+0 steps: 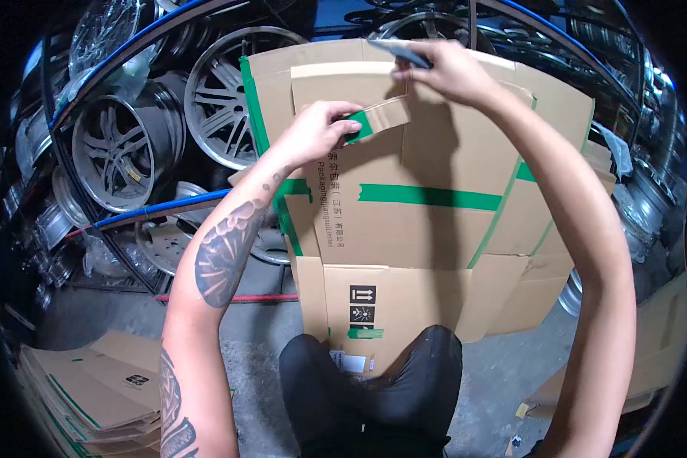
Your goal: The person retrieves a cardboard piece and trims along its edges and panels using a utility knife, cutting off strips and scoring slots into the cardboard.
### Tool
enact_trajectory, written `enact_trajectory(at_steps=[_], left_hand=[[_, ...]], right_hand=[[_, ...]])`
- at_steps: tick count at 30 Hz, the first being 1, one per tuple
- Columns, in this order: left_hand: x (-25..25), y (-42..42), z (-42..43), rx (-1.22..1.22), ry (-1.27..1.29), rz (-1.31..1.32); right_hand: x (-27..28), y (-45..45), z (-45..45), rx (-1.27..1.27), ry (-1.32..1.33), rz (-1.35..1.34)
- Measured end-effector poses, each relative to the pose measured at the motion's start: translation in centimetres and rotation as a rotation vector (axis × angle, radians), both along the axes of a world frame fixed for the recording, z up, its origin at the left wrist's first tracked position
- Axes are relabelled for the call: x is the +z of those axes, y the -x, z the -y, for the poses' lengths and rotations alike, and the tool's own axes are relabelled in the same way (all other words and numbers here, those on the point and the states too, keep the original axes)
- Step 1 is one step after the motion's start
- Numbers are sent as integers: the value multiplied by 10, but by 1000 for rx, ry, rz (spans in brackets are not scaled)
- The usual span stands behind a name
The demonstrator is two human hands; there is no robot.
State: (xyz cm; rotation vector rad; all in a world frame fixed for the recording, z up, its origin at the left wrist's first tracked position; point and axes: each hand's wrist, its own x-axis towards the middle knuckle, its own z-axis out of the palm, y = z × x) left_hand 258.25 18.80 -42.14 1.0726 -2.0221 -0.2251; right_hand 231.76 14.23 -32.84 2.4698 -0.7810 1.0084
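My left hand (320, 131) pinches a small cardboard strip (390, 114) by its end with green tape on it. A grey-blue knife (401, 53), blurred by motion, is gripped in my right hand (449, 75) near the top edge of the cardboard. In front of my knees stands a large stack of flattened cardboard (427, 237), leaning back, with green tape (431, 196) across it and printed lettering down its left side. The strip is over the upper part of the front sheet; whether it is still joined to the sheet I cannot tell.
Metal wheel rims (114, 149) fill a rack with blue rails (160, 204) behind the cardboard. More flattened cardboard (99, 378) is piled on the floor at the lower left. Another cardboard piece (656, 336) lies at the right. My knees (431, 355) almost touch the stack's lower edge.
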Motion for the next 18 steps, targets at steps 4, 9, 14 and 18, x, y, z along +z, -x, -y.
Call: enact_trajectory(at_steps=[4,9,14,18], left_hand=[[17,29,1,31,215,138],[1,11,25,644,776,273],[-41,4,77,604,441,-485],[-38,10,87,601,505,-659]], right_hand=[[-34,20,-6,-45,-315,-79],[-48,88,9,-72,-435,458],[-55,105,31,-83,-296,463],[-50,93,41,-38,-241,424]])
